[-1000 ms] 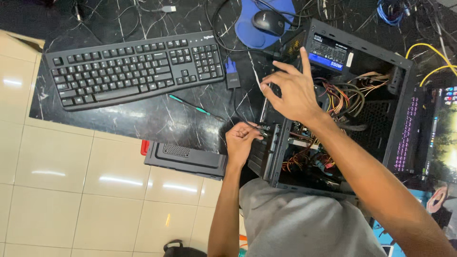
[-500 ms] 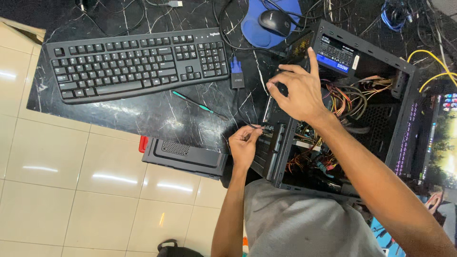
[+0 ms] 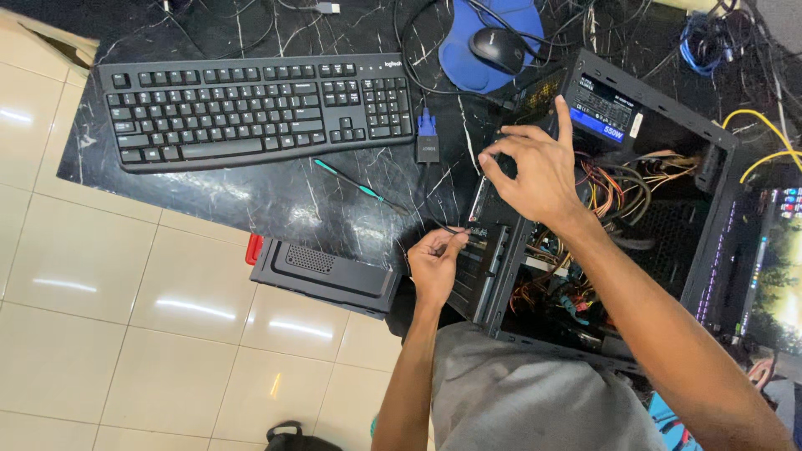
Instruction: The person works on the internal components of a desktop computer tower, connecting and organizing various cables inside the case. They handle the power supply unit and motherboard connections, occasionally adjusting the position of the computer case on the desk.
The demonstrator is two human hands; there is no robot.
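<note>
A black keyboard [image 3: 251,108] lies at the left of the dark tabletop [image 3: 276,196], a green-handled screwdriver [image 3: 359,188] beside it. My left hand [image 3: 434,263] pinches a thin black cable [image 3: 434,219] at the open computer case [image 3: 710,217]'s front edge. My right hand [image 3: 535,171], fingers half-curled and grasping nothing, rests on the case by the power supply [image 3: 606,108].

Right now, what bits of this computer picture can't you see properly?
Head view only:
- Left hand: what its fingertips pinch at the computer case edge is too small to tell.
- Right hand hides the parts beneath it.
- Screwdriver tip is too thin to make out.
- Monitor is cut off by the right edge.
</note>
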